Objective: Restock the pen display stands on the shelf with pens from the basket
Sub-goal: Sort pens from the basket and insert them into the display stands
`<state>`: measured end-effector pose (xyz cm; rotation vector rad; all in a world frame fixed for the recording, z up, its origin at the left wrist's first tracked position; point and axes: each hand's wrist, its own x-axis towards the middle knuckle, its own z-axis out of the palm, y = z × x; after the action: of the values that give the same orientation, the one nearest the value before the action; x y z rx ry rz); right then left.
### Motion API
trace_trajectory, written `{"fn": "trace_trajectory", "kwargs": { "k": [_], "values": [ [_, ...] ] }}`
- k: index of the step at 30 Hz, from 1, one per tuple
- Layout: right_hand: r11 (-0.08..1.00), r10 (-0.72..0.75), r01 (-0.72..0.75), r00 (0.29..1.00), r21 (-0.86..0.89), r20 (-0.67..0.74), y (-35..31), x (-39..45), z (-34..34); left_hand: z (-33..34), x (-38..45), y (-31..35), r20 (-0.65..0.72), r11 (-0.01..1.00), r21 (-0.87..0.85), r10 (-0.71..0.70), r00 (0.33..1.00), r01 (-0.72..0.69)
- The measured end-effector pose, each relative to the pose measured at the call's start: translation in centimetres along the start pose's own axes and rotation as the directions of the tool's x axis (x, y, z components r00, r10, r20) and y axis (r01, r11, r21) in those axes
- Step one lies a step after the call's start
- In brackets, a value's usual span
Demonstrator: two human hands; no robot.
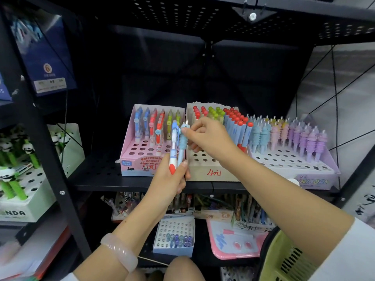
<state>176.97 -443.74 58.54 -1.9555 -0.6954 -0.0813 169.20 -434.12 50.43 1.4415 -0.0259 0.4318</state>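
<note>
My left hand (172, 179) grips two pens upright in front of the shelf: a white pen with a red grip (173, 153) and a light blue unicorn pen (182, 148). My right hand (209, 136) pinches the top of the blue unicorn pen. Behind them on the black shelf (97, 173) stand three display stands: a pink eraser-pen stand (129, 161), a beige stand marked in red (203, 171), and a lilac unicorn stand (316, 179). All three hold pens at the back and show open holes in front. The green basket (284, 260) is at the lower right.
A panda pen stand (26, 201) sits on the neighbouring shelf to the left. The lower shelf holds a small white box of pens (174, 248), a pink tray (229, 250) and more pen boxes. Black metal uprights frame the shelf on both sides.
</note>
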Motion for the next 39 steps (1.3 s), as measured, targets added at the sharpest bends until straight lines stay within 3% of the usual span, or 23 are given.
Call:
{"fn": "trace_trajectory", "kwargs": {
  "k": [8, 13, 18, 23, 26, 30, 39],
  "values": [
    [1.0, 0.011, -0.008, 0.994, 0.024, -0.104, 1.7, -2.5, -6.4, 5.8, 0.7, -0.1, 0.172, 0.999, 0.033, 0.007, 0.985, -0.013],
    [0.991, -0.02, 0.065, 0.936, 0.117, -0.352, 3.6, -3.0, -13.4, 9.6, 1.2, -0.9, 0.187, 0.997, 0.046, -0.068, 0.98, 0.061],
    [0.994, -0.058, 0.007, 0.879, -0.109, -0.473, 6.4, -2.4, -17.8, 11.7, 2.0, -1.3, 0.16, 0.991, 0.069, -0.125, 0.979, 0.115],
    [0.953, -0.105, -0.042, 0.885, -0.301, -0.454, 9.0, -1.0, -18.4, 12.6, 1.9, -1.5, 0.2, 0.99, 0.095, -0.118, 0.973, 0.101],
    [0.896, -0.126, -0.068, 0.908, -0.439, -0.399, 10.5, -0.2, -17.8, 13.0, 1.9, -1.4, 0.213, 0.984, 0.024, -0.178, 0.961, 0.177],
    [0.878, -0.098, -0.082, 0.933, -0.471, -0.345, 11.7, 0.9, -17.3, 12.9, 2.2, -1.1, 0.239, 0.98, -0.03, -0.186, 0.953, 0.199],
    [0.82, 0.063, -0.189, 0.968, -0.54, -0.244, 12.2, 2.4, -17.6, 12.4, 1.8, -1.9, 0.264, 0.991, 0.058, -0.132, 0.956, 0.121]
  ]
}}
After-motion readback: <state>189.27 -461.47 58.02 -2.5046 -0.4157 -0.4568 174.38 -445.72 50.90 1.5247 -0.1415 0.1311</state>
